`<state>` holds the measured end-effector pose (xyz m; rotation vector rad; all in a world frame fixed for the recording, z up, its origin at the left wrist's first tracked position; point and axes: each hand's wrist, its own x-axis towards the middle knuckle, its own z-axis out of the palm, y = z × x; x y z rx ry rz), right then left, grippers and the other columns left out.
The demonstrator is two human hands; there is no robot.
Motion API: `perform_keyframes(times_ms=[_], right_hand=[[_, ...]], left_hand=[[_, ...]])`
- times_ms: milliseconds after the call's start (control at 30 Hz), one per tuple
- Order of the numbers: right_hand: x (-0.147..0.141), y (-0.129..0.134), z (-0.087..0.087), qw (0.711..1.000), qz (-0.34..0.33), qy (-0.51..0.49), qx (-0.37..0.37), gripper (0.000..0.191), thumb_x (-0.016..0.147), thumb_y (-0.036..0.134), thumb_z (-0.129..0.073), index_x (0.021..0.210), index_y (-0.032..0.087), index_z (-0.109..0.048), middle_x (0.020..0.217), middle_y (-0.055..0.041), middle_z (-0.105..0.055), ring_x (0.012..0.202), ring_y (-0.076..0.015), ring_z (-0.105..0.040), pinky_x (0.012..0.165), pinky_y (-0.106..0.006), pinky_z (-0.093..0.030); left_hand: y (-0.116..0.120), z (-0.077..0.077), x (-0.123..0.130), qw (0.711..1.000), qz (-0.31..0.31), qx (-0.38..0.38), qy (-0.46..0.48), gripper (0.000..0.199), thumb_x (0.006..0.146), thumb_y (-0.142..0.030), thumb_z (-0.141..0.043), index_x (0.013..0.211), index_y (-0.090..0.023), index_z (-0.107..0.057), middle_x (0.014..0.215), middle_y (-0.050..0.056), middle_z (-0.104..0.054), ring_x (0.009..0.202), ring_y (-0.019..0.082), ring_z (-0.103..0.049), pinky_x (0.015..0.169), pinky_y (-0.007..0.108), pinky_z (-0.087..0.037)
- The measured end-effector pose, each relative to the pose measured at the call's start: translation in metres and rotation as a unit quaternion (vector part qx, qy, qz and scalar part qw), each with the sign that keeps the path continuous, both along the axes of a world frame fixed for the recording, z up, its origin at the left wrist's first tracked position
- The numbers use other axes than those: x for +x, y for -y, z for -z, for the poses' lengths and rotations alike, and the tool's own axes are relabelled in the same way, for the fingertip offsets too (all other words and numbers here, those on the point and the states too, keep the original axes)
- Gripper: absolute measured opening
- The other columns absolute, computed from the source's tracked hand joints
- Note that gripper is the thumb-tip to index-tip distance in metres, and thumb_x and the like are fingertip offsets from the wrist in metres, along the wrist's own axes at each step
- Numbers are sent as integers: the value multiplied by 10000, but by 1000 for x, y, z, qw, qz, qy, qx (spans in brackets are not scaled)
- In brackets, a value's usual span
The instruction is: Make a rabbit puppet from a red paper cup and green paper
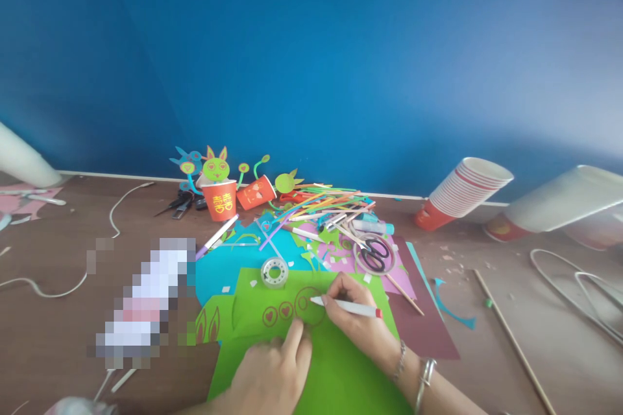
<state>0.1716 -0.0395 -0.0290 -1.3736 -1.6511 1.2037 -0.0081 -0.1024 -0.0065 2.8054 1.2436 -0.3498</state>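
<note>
A white marker with a red end [360, 308] is pinched in my right hand [357, 324], its tip on a green sheet of paper [350, 369]. Brown-red line drawings mark the sheet: two small circles with hearts [278, 313], then a larger circle [310, 307] with a small ring inside, under the marker tip. Long ear shapes [207, 324] are drawn at the left. My left hand [275, 369] presses on the sheet below the circles, index finger stretched out and the other fingers curled. A roll of clear tape [275, 272] lies on the sheet's upper edge.
Behind the sheet lie scissors [374, 253], a glue stick [374, 227], coloured strips [321, 204] and paper scraps. A decorated red paper cup [220, 201] stands by the blue wall [311, 78]. Stacked cups [462, 188] lean at right. A wooden stick [511, 337] and a pixelated object [146, 298] flank the sheet.
</note>
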Motion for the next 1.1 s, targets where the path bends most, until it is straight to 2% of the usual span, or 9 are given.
perform_keyframes(times_ms=[433, 700, 933, 1100], right_hand=[[-12, -6, -10, 999, -13, 37, -4, 159, 750, 230, -599, 632, 190, -502, 527, 48, -495, 476, -88, -396, 440, -208, -294], [-13, -4, -17, 998, -21, 52, -13, 175, 745, 255, -613, 627, 188, -503, 538, 49, -502, 497, -91, -413, 457, -207, -313], [-14, -5, -14, 998, -14, 52, -18, 177, 740, 268, -619, 627, 187, -509, 534, 47, -512, 493, -92, -416, 450, -209, -315], [-13, -6, -12, 999, -13, 39, -9, 195, 759, 314, -619, 647, 190, -520, 549, 44, -504, 498, -94, -404, 453, -216, -309]], left_hand=[[-2, -2, 0, 1000, 7, -16, 5, 331, 829, -51, -401, 1120, -78, -557, 1174, 202, -578, 568, 169, -647, 432, 290, -549], [-3, -4, 1, 1000, -2, -19, 1, 334, 846, -42, -360, 1121, -75, -548, 1179, 202, -570, 564, 150, -638, 427, 262, -536], [-1, 0, 1, 1000, 4, -10, 18, 309, 837, -61, -425, 1123, -75, -539, 1155, 209, -563, 581, 158, -633, 438, 261, -528], [-1, -1, 1, 1000, -2, -20, 14, 304, 845, -44, -387, 1099, -87, -549, 1151, 202, -568, 570, 148, -635, 436, 253, -524]])
